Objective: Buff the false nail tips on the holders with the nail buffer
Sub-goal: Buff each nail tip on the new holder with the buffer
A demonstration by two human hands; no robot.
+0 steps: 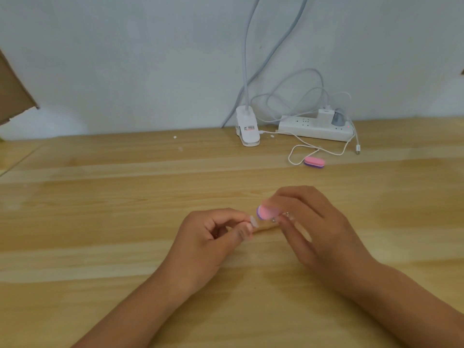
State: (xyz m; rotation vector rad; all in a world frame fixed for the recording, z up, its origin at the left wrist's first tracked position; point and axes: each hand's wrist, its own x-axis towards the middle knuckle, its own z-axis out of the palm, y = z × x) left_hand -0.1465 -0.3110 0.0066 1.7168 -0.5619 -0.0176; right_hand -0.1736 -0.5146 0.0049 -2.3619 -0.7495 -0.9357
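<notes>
Head view. Left hand (213, 237) is curled, with thumb and forefinger pinching at the base of a pale false nail tip (254, 221). Its holder is hidden by the fingers. The tip projects from the fingertips toward the right, low over the bench (100, 247).

Right hand (308, 227) grips the pink-and-purple nail buffer (265, 212) between thumb and fingers. Only the rounded left end of the buffer shows past the fingertips, and motion blur softens its outline.

Key relation: the nail tip lies just left of and slightly below the exposed end of the buffer. The long axis of the buffer runs roughly left to right, in line with the gap between the two hands. Whether the buffer face touches the tip cannot be told, as the two are either in contact or a hair apart.

Judgement: the buffing stroke is in hand. The next pass calls for the right hand to draw the buffer across the tip while the left hand keeps it steady.

A second buffer (314, 162) lies well apart at the far side of the bench, beside a looped white cable (296, 149) and near a power strip (301, 128).
</notes>
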